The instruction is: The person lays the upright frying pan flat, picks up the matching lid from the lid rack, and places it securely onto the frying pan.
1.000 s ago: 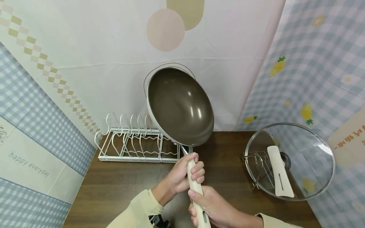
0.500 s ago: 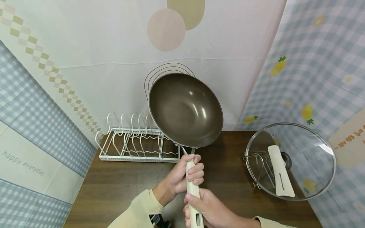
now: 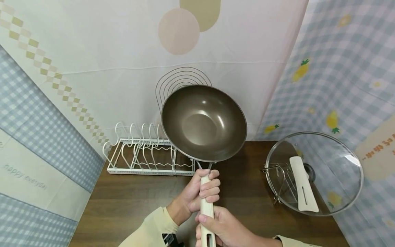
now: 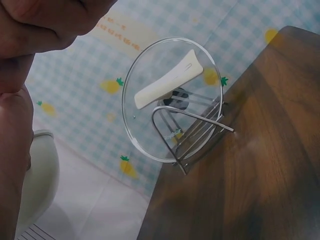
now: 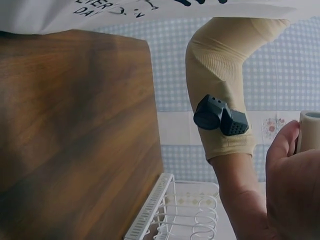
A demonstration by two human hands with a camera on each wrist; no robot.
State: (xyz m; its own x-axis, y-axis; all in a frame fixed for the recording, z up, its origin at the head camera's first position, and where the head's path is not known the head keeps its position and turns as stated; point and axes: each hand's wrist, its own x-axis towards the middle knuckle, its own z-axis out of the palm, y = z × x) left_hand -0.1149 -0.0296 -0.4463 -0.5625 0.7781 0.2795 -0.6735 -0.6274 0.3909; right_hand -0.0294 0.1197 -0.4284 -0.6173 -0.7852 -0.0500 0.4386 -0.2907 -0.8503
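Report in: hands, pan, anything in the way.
Left hand and right hand grip handle. Pan held up, interior showing. Head view: white rack partly behind pan; nothing visibly blocking.

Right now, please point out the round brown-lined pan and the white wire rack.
Round brown-lined pan [image 3: 202,128], head view: middle of the inner bottom.
White wire rack [image 3: 151,172], head view: middle of the front rail.
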